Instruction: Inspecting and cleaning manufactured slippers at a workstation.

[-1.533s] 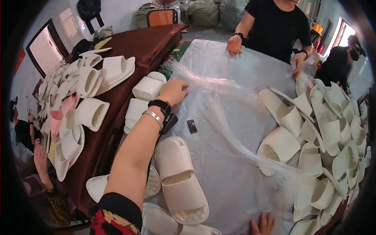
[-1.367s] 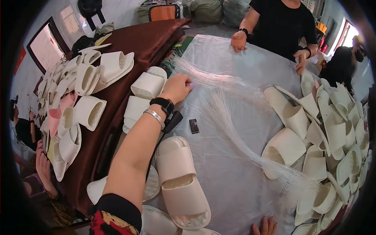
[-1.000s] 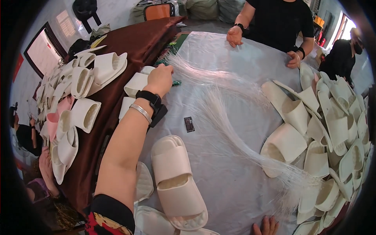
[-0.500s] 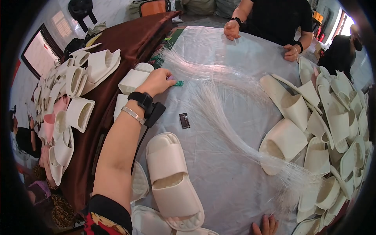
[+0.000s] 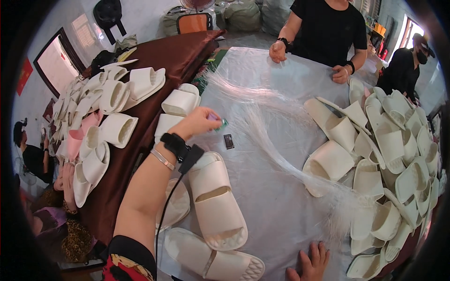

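My left hand (image 5: 202, 122) is closed in a pinch on a small green packet (image 5: 224, 124), with a bit of purple showing at the fingers. Just nearer than the packet lies a small dark rectangular packet (image 5: 228, 141) on the pale plastic-covered table (image 5: 276, 210). My right hand (image 5: 311, 263) rests at the near edge with its fingers spread, holding nothing. A pair of cream slippers (image 5: 218, 201) stacked together lies nearer than the left hand, with another slipper (image 5: 213, 258) below it. Beyond the left wrist sits one more cream slipper (image 5: 180, 100).
Two bundles of clear thin strands (image 5: 281, 161) stretch across the table. Heaped slippers (image 5: 389, 168) cover the right side; more slippers (image 5: 112, 93) lie on brown cloth (image 5: 154, 61) at left. A person in black (image 5: 328, 33) stands opposite, with others at the sides.
My left hand has brought the green packet nearer, close to the dark packet, and tilted it. More of my right hand shows at the near edge. The whole view has shifted slightly.
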`<state>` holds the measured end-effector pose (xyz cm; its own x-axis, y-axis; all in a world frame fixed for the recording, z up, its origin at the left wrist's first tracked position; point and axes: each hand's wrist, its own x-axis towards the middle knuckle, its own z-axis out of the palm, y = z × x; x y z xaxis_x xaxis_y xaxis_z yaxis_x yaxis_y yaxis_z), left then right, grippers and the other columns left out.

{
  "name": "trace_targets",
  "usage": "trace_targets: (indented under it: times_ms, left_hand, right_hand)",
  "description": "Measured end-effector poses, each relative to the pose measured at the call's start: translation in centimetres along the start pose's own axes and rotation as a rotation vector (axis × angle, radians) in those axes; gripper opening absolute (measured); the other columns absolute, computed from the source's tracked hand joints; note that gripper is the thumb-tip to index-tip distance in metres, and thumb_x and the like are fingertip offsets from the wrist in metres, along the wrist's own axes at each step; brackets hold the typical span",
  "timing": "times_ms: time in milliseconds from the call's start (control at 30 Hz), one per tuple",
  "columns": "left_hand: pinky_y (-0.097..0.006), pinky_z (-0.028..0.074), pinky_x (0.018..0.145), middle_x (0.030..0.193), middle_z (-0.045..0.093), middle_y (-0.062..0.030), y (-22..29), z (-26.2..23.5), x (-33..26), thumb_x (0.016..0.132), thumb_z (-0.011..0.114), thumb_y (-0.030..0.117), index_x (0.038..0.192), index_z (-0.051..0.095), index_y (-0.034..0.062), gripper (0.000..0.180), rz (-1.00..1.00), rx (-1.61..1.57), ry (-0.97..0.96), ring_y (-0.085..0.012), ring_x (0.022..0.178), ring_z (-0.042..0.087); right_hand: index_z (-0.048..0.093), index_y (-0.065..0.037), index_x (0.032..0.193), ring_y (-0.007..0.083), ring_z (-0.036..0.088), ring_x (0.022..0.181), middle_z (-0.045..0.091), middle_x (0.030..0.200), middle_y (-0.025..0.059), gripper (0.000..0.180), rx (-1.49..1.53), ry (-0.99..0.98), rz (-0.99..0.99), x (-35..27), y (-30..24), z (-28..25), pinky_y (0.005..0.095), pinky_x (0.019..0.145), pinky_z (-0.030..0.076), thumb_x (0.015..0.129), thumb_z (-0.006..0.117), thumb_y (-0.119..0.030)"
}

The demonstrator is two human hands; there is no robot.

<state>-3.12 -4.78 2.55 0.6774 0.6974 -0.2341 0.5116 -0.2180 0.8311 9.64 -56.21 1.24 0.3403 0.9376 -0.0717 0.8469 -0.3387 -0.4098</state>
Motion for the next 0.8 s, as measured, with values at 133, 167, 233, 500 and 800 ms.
trace_targets:
  times_ms: [133, 167, 233, 500, 800]
  left_hand:
    - [-0.024, 0.047, 0.054, 0.082, 0.064, -0.0051, 1.1, 2.7, -1.8, 0.080, 0.073, 0.020, 0.102, 0.065, 0.0011, 0.030, -0.168, 0.023, -0.079, -0.0099, 0.062, 0.057]
    - [-0.024, 0.048, 0.055, 0.083, 0.064, -0.0054, 1.2, 2.8, -2.4, 0.079, 0.073, 0.020, 0.102, 0.065, 0.0003, 0.031, -0.161, 0.042, -0.056, -0.0108, 0.064, 0.059]
    - [-0.027, 0.050, 0.058, 0.085, 0.064, -0.0077, 0.5, 3.5, -2.1, 0.078, 0.072, 0.019, 0.103, 0.065, -0.0018, 0.033, -0.071, 0.120, -0.053, -0.0140, 0.066, 0.061]
    - [-0.039, 0.051, 0.075, 0.085, 0.068, -0.0190, -0.5, 6.1, -0.6, 0.068, 0.074, 0.019, 0.085, 0.069, 0.0013, 0.025, 0.164, 0.434, 0.080, -0.0336, 0.080, 0.065]
    - [-0.033, 0.052, 0.061, 0.072, 0.068, -0.0131, 0.7, 1.4, -4.6, 0.067, 0.073, 0.012, 0.079, 0.069, 0.0008, 0.017, 0.207, 0.061, 0.435, -0.0233, 0.066, 0.066]
  right_hand:
    - [0.050, -0.005, 0.128, 0.0437, 0.029, 0.133, 0.037, 0.143, 0.0222, 0.057, 0.020, 0.044, -0.046, 0.8, -0.1, -0.2, 0.0600, 0.106, 0.019, 0.079, 0.065, -0.028]
    - [0.050, -0.005, 0.128, 0.0437, 0.029, 0.133, 0.037, 0.143, 0.0222, 0.057, 0.026, 0.043, -0.065, 0.9, -0.1, -0.1, 0.0600, 0.106, 0.019, 0.079, 0.065, -0.028]
    - [0.051, -0.005, 0.127, 0.0435, 0.030, 0.133, 0.038, 0.142, 0.0219, 0.056, 0.008, 0.034, -0.088, 1.3, 0.1, 0.0, 0.0591, 0.106, 0.020, 0.079, 0.065, -0.028]
    - [0.052, -0.003, 0.126, 0.0444, 0.031, 0.131, 0.038, 0.141, 0.0241, 0.054, -0.027, 0.066, -0.166, 0.6, 0.8, 1.0, 0.0578, 0.106, 0.021, 0.079, 0.066, -0.027]
    - [0.052, -0.002, 0.127, 0.0457, 0.031, 0.131, 0.038, 0.141, 0.0253, 0.054, -0.047, 0.106, -0.196, 0.8, 0.7, 0.7, 0.0566, 0.106, 0.023, 0.081, 0.066, -0.026]
